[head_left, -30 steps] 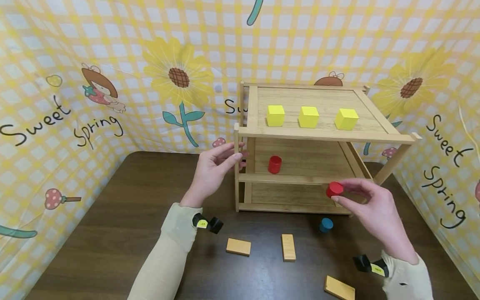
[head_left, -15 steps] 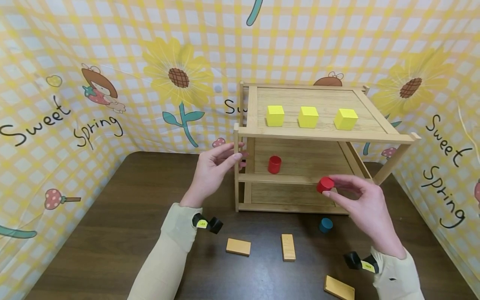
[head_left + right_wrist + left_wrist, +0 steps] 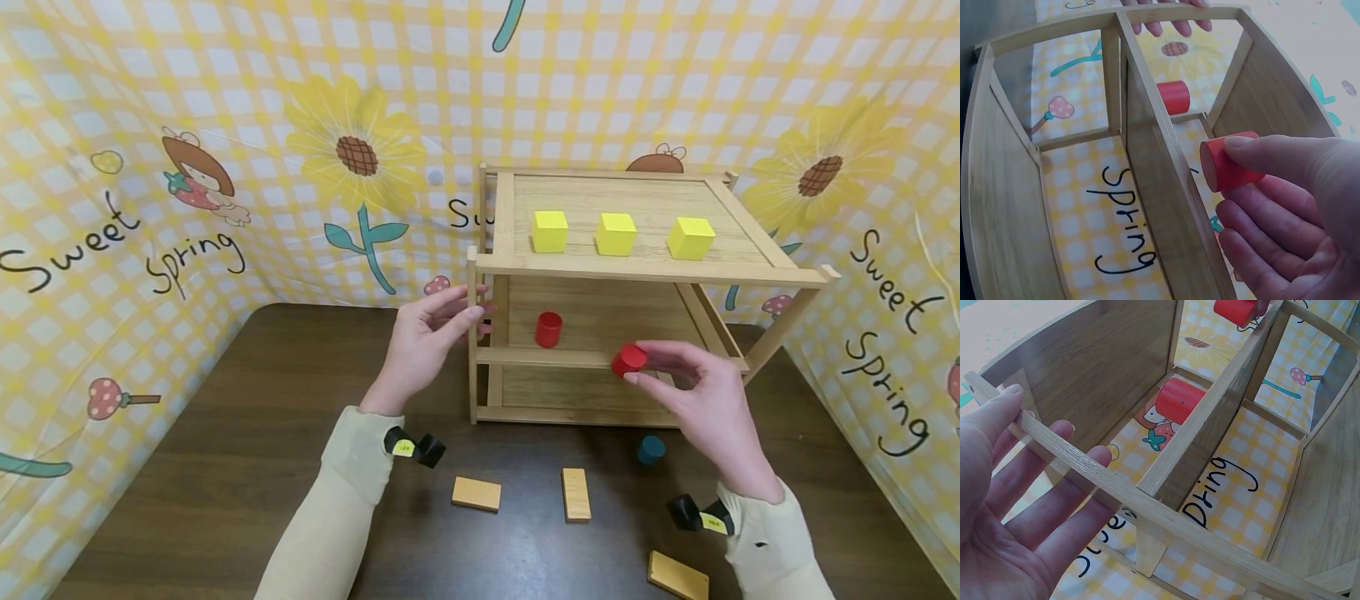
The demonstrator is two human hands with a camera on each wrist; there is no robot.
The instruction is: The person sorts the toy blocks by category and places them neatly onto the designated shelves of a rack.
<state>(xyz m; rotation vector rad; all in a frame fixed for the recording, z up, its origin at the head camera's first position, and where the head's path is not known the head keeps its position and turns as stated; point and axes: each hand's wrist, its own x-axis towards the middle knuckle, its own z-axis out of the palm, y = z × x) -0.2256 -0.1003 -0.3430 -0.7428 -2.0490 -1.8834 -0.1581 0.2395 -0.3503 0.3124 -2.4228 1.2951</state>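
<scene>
Between thumb and fingers my right hand pinches a red cylinder block, held at the front edge of the middle level of a wooden shelf. A second red cylinder stands on that level, farther left. My left hand holds the shelf's left front post, thumb on the near side and fingers behind it, as the left wrist view shows. On the top level stand three yellow cubes in a row.
A blue cylinder stands on the dark table before the shelf. Three flat wooden blocks lie nearer the front. A yellow checked cloth surrounds the table on the back and sides.
My right hand has carried the red cylinder leftward and slightly up, along the front of the middle level. The left hand stays at the post.
</scene>
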